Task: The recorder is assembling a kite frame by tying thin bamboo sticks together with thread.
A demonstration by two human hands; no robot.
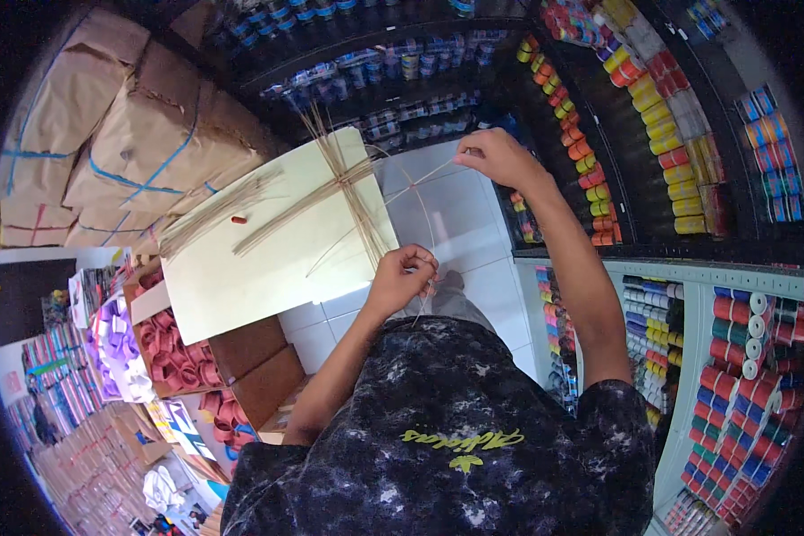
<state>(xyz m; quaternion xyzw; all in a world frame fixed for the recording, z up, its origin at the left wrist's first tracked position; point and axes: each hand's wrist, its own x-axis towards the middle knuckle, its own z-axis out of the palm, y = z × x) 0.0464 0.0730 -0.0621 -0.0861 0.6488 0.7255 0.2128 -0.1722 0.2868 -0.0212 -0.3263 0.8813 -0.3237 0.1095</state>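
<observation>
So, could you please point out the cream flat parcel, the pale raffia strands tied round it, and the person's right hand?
cream flat parcel [241,272], head view, bare lower face
pale raffia strands [341,179], head view, crossing knot
right hand [500,158], head view, back of hand

White tiled floor [447,210]; brown cartons [259,371] stand directly on it.

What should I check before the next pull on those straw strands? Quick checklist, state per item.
1. Left hand pinching the strands near the body: ok.
2. Right hand pinching a strand end, arm stretched out: ok.
3. Strand between the hands free of snags: cannot tell, too thin.
4. Straw bundle crossed over the cream package: ok.
5. Package resting steadily on the open box of red rolls: cannot tell.
</observation>
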